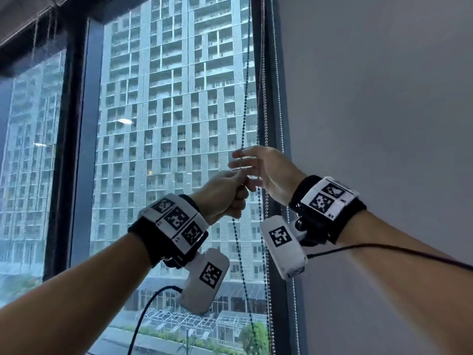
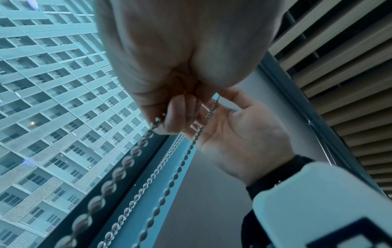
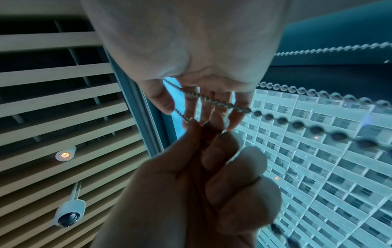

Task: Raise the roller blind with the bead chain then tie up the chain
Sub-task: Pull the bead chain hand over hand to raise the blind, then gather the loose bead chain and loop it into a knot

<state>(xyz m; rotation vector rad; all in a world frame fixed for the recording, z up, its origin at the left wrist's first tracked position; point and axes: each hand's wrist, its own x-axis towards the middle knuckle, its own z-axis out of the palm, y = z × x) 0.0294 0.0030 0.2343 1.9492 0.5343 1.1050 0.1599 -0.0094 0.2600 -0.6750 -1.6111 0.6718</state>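
The bead chain [image 1: 245, 98] hangs in strands down the window's right edge. My left hand [image 1: 242, 185] grips one strand in a curled fist, the rest dropping below it. My right hand [image 1: 243, 162] is just above, with fingers straight and spread. In the right wrist view the chain [image 3: 214, 100] runs across the right fingers [image 3: 231, 117] and down to the left hand [image 3: 207, 139], which pinches it. From the left wrist, the left fingers [image 2: 178, 115] curl round the chain [image 2: 118, 172], facing the right palm [image 2: 244, 134]. The blind's [image 1: 23, 26] dark lower edge sits high at top left.
A dark window frame [image 1: 271, 124] stands right behind the chains, with a grey wall [image 1: 371, 111] to its right. A lighter chain [image 1: 278, 98] hangs along the frame. Overhead are ceiling slats [image 3: 53, 104] and a camera [image 3: 68, 213]. Cables trail from both wrist units.
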